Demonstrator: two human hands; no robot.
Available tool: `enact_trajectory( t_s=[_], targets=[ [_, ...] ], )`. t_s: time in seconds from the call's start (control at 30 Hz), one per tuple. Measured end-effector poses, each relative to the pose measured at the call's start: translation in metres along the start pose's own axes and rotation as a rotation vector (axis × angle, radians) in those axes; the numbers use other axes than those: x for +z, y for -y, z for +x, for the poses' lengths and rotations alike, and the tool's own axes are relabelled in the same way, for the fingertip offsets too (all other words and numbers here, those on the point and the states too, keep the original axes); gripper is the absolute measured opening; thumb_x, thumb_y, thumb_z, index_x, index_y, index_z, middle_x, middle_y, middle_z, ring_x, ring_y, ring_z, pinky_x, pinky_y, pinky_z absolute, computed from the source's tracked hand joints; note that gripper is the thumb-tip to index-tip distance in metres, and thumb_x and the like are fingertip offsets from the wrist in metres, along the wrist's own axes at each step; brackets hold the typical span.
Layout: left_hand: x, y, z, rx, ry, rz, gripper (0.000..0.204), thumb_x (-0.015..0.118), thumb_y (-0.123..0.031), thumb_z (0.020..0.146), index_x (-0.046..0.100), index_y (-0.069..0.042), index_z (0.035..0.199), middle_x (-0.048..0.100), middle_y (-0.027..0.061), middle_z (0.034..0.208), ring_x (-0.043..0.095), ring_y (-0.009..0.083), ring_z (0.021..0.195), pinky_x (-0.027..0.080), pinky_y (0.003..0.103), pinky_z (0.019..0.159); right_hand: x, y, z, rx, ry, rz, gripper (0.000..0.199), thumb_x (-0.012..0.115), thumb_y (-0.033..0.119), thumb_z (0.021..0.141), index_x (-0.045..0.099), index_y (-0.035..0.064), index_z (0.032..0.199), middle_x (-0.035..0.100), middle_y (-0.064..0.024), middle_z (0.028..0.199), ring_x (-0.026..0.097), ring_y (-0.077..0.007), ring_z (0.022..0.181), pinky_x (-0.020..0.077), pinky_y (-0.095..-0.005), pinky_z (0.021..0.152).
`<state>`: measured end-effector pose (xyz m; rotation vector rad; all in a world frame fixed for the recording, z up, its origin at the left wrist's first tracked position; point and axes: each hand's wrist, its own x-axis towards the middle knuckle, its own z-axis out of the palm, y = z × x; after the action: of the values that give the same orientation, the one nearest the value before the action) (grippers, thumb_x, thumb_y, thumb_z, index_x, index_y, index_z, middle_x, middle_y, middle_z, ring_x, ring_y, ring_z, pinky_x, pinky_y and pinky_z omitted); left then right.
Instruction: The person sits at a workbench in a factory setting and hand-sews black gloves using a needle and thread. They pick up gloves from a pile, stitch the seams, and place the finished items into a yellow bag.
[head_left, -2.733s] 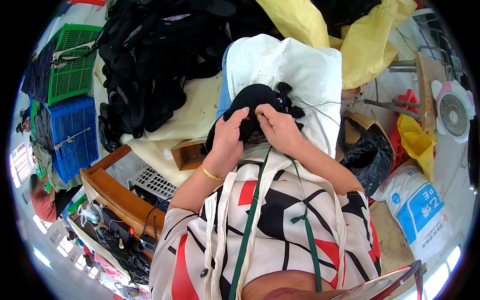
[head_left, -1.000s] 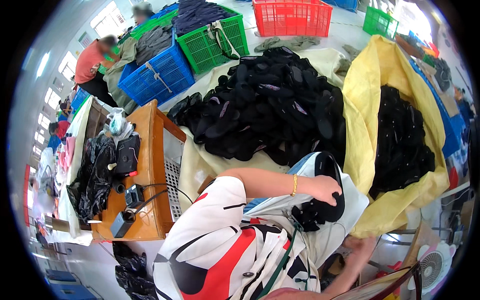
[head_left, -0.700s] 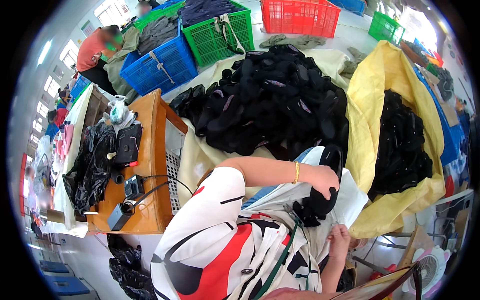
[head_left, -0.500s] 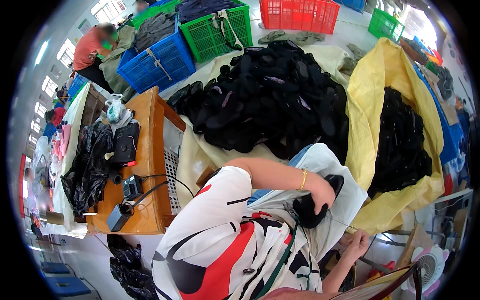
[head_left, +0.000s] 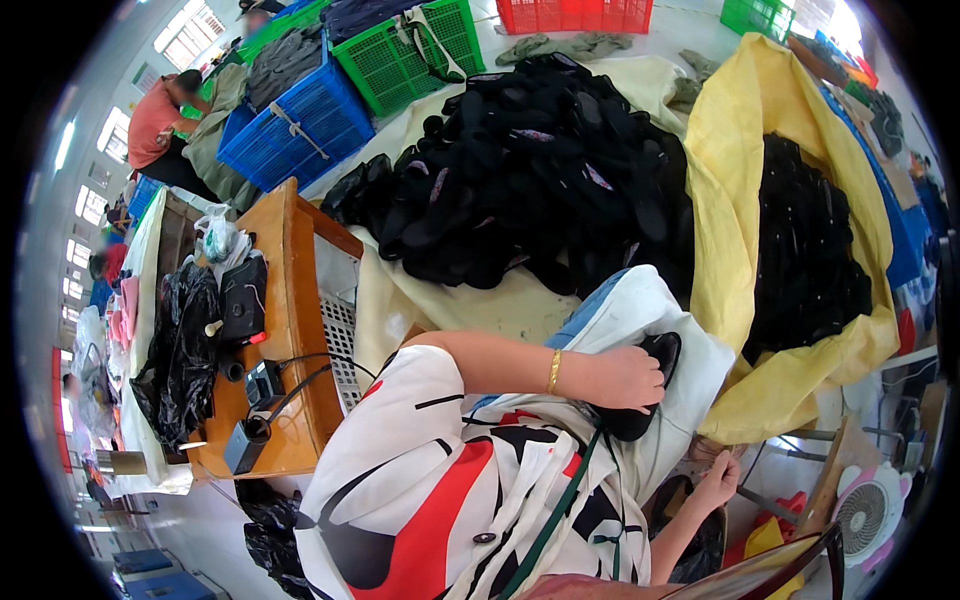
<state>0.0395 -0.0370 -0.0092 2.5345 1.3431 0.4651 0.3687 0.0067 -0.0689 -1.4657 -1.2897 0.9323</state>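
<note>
My left hand (head_left: 625,375), a gold bracelet on its wrist, lies across my lap and grips a black shoe piece (head_left: 640,410) against the white cloth (head_left: 690,350) spread over my knees. My right hand (head_left: 720,482) hangs low at my right side, fingers loosely apart and holding nothing, just above a black bag (head_left: 695,530) on the floor. A big heap of black shoe pieces (head_left: 540,170) lies on a cream sheet beyond my knees. More fill the yellow sack (head_left: 800,250) on the right.
A wooden table (head_left: 290,330) at my left carries black bags, cables and small boxes. Blue (head_left: 295,125), green (head_left: 410,45) and red crates stand at the back, where a person in an orange shirt (head_left: 160,115) bends over. A small fan (head_left: 865,515) sits at lower right.
My left hand slid the black piece lower on the lap cloth. My right hand stays low at my right side, shifting slightly. My view shifted a little.
</note>
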Motion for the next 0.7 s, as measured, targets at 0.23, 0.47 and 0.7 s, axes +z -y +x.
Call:
enact_trajectory(
  t_s=[0.23, 0.47, 0.7],
  targets=[
    [0.034, -0.002, 0.003, -0.360, 0.093, -0.576, 0.053, 0.069, -0.043, 0.081, 0.058, 0.004, 0.103, 0.064, 0.0247, 0.097, 0.062, 0.0432, 0.090, 0.049, 0.048, 0.078, -0.007, 0.006, 0.004, 0.048, -0.087, -0.133, 0.029, 0.066, 0.024, 0.094, 0.056, 0.0036, 0.075, 0.045, 0.0041, 0.065, 0.038, -0.0059, 0.055, 0.0325, -0.0236, 0.048],
    [0.049, 0.003, 0.004, -0.536, 0.008, -0.725, 0.031, 0.075, -0.021, 0.079, 0.060, 0.003, 0.092, 0.063, 0.0189, 0.081, 0.062, 0.0316, 0.069, 0.050, 0.038, 0.062, -0.033, 0.014, 0.002, -0.082, -0.184, -0.270, 0.020, 0.067, 0.014, 0.090, 0.060, -0.0015, 0.080, 0.054, -0.0050, 0.071, 0.047, -0.0118, 0.065, 0.0428, -0.0267, 0.063],
    [0.034, -0.018, 0.009, -0.653, 0.029, -0.870, 0.028, 0.070, -0.018, 0.088, 0.061, 0.003, 0.103, 0.064, 0.0068, 0.080, 0.059, 0.0110, 0.057, 0.048, 0.026, 0.051, -0.045, 0.011, -0.017, -0.058, -0.305, -0.248, 0.022, 0.068, 0.012, 0.088, 0.055, -0.0010, 0.075, 0.047, -0.0039, 0.066, 0.043, -0.0121, 0.061, 0.0396, -0.0269, 0.059]
  ],
)
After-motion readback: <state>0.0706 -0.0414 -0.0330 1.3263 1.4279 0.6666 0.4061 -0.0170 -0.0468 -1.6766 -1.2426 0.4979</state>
